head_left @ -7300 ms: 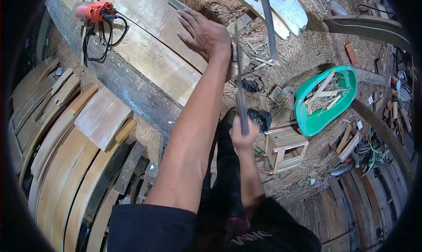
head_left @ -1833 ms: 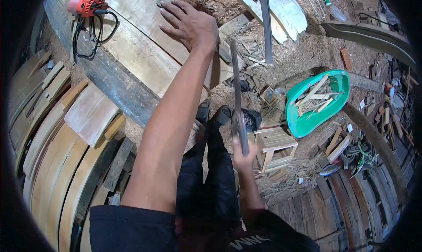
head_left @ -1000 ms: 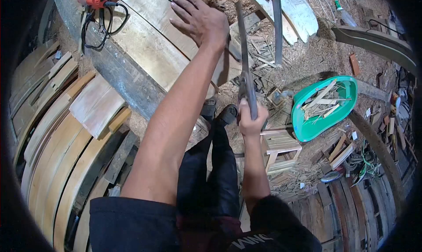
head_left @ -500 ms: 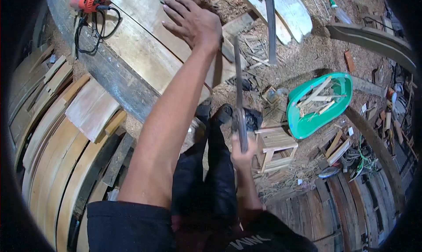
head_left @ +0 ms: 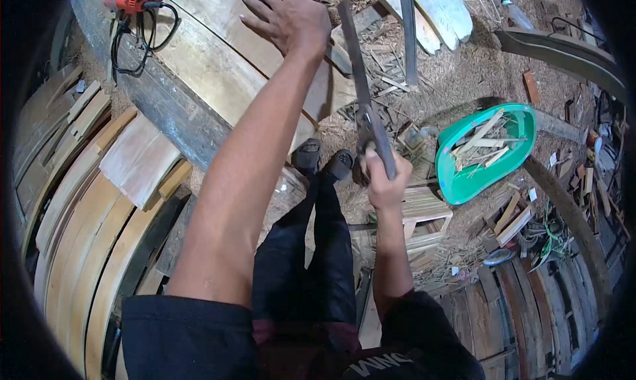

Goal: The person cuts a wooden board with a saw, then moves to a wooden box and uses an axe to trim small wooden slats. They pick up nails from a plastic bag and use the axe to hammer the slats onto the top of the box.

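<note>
Apparently the left hand (head_left: 298,22) spreads wide, flat on a board (head_left: 258,52), bracing it. Right hand (head_left: 384,181) clenches a long tool (head_left: 359,68) (for control, presumably).

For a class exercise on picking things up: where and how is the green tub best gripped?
Probably by the rim of the green tub, at the end nearest the person, from above: the lip is exposed there, and the wood scraps lie mostly toward the far end.

Pale lettering (head_left: 381,365) on black shirt (head_left: 189,333); too unclear to read
</note>
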